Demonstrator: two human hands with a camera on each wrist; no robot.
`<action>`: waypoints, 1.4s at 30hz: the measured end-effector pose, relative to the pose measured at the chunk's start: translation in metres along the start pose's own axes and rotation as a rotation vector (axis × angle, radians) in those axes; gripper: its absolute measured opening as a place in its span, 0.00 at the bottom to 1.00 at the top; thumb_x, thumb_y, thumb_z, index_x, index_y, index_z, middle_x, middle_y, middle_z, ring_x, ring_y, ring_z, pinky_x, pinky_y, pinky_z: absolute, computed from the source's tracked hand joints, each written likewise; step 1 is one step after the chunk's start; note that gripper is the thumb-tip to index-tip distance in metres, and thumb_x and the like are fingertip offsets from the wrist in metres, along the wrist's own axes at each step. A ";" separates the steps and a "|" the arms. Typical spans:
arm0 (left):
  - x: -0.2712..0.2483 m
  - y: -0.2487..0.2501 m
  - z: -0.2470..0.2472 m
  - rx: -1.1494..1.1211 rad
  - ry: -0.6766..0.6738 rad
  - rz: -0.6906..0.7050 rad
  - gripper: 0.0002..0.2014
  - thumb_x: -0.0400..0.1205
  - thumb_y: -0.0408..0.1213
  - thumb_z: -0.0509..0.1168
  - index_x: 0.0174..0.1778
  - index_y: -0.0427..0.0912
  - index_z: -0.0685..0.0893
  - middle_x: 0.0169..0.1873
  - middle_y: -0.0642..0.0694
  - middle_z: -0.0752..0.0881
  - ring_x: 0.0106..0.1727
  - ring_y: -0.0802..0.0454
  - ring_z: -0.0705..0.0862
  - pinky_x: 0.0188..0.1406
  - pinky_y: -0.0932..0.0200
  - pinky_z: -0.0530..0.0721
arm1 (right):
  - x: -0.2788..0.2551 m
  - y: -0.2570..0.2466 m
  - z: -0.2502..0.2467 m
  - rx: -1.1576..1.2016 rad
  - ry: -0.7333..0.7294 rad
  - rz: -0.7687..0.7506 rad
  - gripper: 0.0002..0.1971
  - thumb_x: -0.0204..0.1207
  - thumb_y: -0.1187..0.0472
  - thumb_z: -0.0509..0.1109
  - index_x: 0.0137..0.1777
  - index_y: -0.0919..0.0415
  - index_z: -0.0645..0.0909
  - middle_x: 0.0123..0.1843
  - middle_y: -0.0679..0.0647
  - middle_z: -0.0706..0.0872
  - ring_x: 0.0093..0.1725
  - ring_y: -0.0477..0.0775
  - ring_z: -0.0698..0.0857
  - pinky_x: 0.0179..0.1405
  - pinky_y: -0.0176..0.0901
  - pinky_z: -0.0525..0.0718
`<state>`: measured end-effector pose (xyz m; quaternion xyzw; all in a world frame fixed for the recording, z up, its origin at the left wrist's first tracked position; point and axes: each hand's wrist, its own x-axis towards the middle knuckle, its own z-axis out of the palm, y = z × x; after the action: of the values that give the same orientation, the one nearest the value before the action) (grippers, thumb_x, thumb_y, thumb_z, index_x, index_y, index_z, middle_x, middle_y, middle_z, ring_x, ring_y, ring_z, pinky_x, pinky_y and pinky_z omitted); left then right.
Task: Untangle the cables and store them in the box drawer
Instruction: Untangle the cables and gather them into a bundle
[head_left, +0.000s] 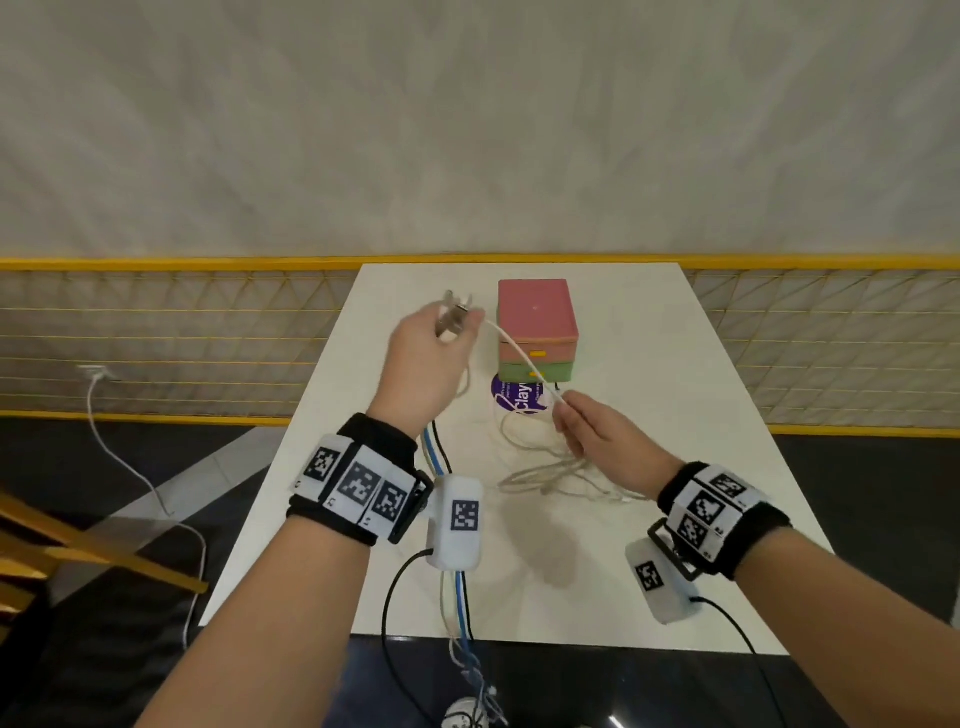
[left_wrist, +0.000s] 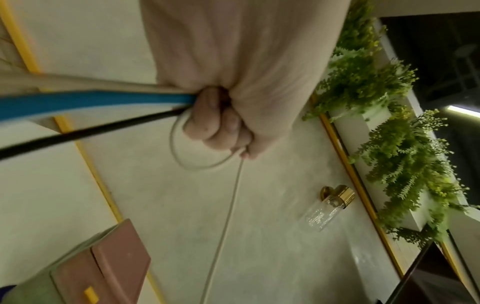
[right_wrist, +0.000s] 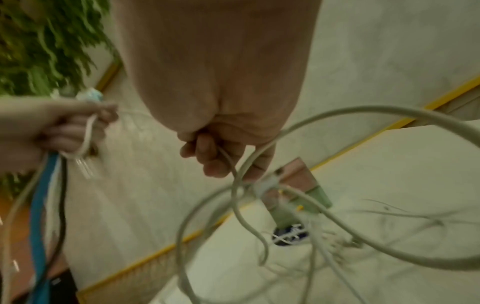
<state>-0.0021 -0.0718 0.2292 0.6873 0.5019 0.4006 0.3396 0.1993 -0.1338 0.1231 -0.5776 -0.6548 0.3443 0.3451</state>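
The white cable (head_left: 519, 353) runs taut between my hands above the table (head_left: 675, 467); my left hand (head_left: 426, 364) grips its end plus other cables, my right hand (head_left: 597, 436) pinches it. Pulling harder could tighten the tangle (head_left: 550, 467) or drag it into the box (head_left: 537, 327).

Head view: evenly lit, moderately bright, soft overall. White table (head_left: 649, 545) carries faint diffuse shadows beneath the wrists; dark floor beside it shows a small glint at the bottom edge. Straight lines bow toward the frame borders.

Left wrist view: dimmer, greenish-yellow cast. Left hand (left_wrist: 221, 123) fairly sharp at the fingers (left_wrist: 213, 127); blue cable (left_wrist: 78, 102) leading away from them smeared and out of focus. A bright strip light glows far beyond the fingertips.

Right wrist view: dim, heavy motion blur. Right hand (right_wrist: 221, 148) soft; white cable (right_wrist: 363, 115) looping past the fingers (right_wrist: 207, 156) blurred; foliage streaked.
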 end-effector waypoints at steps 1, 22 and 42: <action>0.004 -0.001 -0.003 -0.004 0.106 -0.011 0.11 0.86 0.45 0.64 0.44 0.42 0.81 0.38 0.50 0.82 0.41 0.52 0.80 0.42 0.58 0.75 | -0.002 0.008 0.003 -0.044 -0.019 0.021 0.15 0.87 0.56 0.51 0.39 0.56 0.71 0.29 0.48 0.71 0.29 0.45 0.69 0.33 0.37 0.71; 0.013 -0.015 0.009 0.034 0.160 0.136 0.08 0.86 0.40 0.64 0.58 0.44 0.82 0.39 0.57 0.81 0.38 0.66 0.81 0.41 0.75 0.77 | -0.001 -0.015 -0.012 -0.041 0.065 -0.044 0.15 0.87 0.58 0.50 0.43 0.62 0.71 0.30 0.51 0.70 0.31 0.50 0.69 0.37 0.47 0.72; -0.013 -0.009 0.021 0.139 -0.331 0.224 0.08 0.84 0.47 0.67 0.53 0.49 0.85 0.39 0.59 0.84 0.35 0.73 0.79 0.36 0.80 0.73 | -0.002 -0.050 -0.006 0.050 0.072 -0.102 0.14 0.87 0.59 0.50 0.53 0.67 0.75 0.42 0.68 0.78 0.32 0.54 0.79 0.44 0.55 0.81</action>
<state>0.0105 -0.0834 0.2088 0.8170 0.3860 0.2822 0.3225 0.1787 -0.1401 0.1689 -0.5465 -0.6618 0.3215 0.4001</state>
